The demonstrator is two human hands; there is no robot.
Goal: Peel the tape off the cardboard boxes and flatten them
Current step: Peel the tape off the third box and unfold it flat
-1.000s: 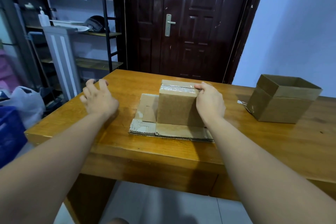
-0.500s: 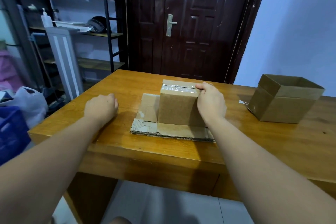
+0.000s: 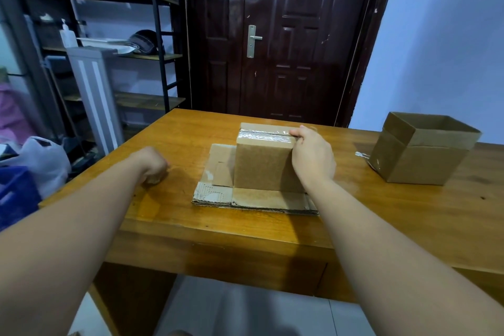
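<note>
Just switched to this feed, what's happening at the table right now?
A person is working at a wooden table. Their right hand grips the top right edge of a small taped box, which stands upright on a pile of flattened cardboard. The clear tape across the box's top has not been peeled yet. The left hand rests on the table as a fist, holding nothing. An open cardboard box sits apart at the right, not yet flattened.
</note>
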